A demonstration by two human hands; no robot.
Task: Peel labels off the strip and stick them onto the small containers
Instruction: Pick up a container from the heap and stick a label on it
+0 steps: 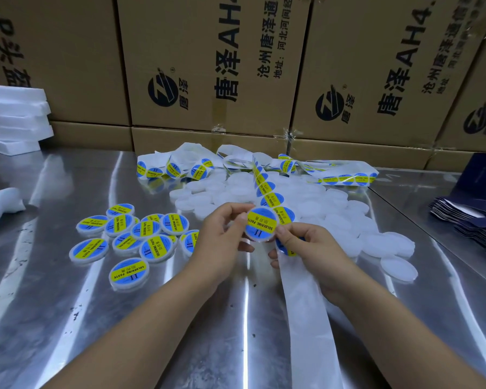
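Blue-and-yellow label (260, 220) lay on the small container (257, 236), which the left hand (222, 234) held above the steel table (180, 318) with fingers curled round its left rim, while the right hand (303, 245) pinched the strip (267, 189) just beside it, thumb tip touching the label's right edge. Pressed down from that one edge alone, the label could, I judged, trap a crease or settle off-centre. The next label on the strip, lying under the right fingers, might also catch on skin and lift early.
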